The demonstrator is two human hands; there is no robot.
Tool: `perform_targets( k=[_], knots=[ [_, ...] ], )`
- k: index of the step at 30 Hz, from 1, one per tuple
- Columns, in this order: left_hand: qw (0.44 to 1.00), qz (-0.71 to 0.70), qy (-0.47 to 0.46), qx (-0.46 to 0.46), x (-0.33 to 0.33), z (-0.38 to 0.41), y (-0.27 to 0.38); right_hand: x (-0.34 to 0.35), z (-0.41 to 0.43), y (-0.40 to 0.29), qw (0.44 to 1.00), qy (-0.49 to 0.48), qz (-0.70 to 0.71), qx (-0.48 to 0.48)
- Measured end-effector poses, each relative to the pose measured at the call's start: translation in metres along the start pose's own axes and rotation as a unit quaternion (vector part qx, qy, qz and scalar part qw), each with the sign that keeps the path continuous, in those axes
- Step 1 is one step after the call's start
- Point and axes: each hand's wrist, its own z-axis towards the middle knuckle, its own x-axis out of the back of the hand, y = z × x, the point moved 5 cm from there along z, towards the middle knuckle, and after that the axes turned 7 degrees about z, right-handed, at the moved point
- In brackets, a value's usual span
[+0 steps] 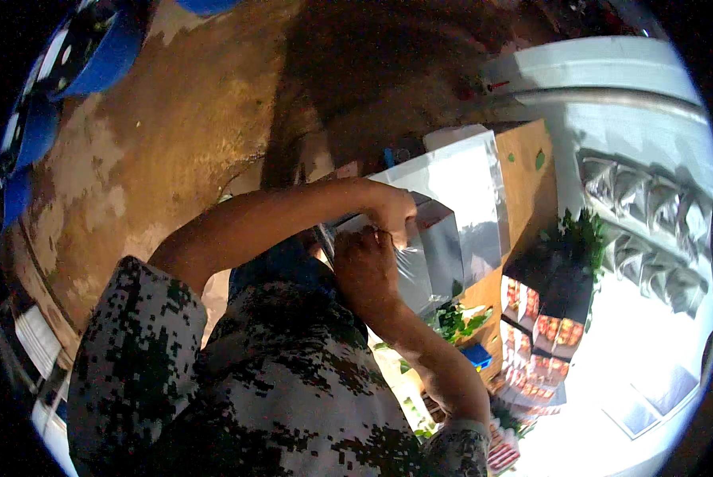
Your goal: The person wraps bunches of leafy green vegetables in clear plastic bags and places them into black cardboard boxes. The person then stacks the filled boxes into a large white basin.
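Note:
My left hand (392, 208) reaches across from the left with its fingers bent down onto clear plastic film (415, 268). Close below it, my right hand (365, 265) is curled into a fist on the same film, which is pulled into creases by the fingers. The fingertips of both hands are partly hidden. Under or beside the film is a dark grey box-like shape (443, 244); its exact kind is unclear. Beyond it, a white sheet with a clear plastic border (464, 173) lies on a wooden tabletop (526, 173).
Green leaves (464, 322) and a small blue box (477, 356) sit along the tabletop. Farther right are packs with red-and-yellow contents or prints (556, 331), a leafy bunch (583, 238) and silvery wrapped shapes (636, 191). Blue tubs (103, 56) stand on the stained floor (195, 89).

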Motion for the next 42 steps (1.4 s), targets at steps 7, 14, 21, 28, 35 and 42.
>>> perform_targets(
  k=[7,14,21,28,35,42],
  knots=[
    [0.918,-0.148,0.362,0.064,0.024,-0.041,-0.039,0.006,0.007,0.006,0.997,-0.079,0.013,-0.012],
    [0.906,-0.158,0.316,0.234,-0.093,-0.059,-0.134,-0.003,-0.014,0.03,0.991,-0.001,0.135,0.024],
    [0.872,-0.422,0.199,0.146,-0.091,0.004,-0.133,0.018,-0.02,0.035,0.987,0.03,0.158,0.013],
    [0.942,-0.071,0.321,0.067,-0.016,0.098,-0.138,-0.008,-0.019,0.026,0.994,0.022,0.107,-0.008],
    [0.947,-0.183,0.257,0.055,0.05,0.176,-0.108,-0.081,0.005,0.003,0.988,-0.001,0.138,-0.07],
    [0.934,-0.286,0.189,-0.1,0.076,0.148,-0.026,0.046,-0.075,0.083,0.882,0.384,0.265,-0.059]
  ],
)
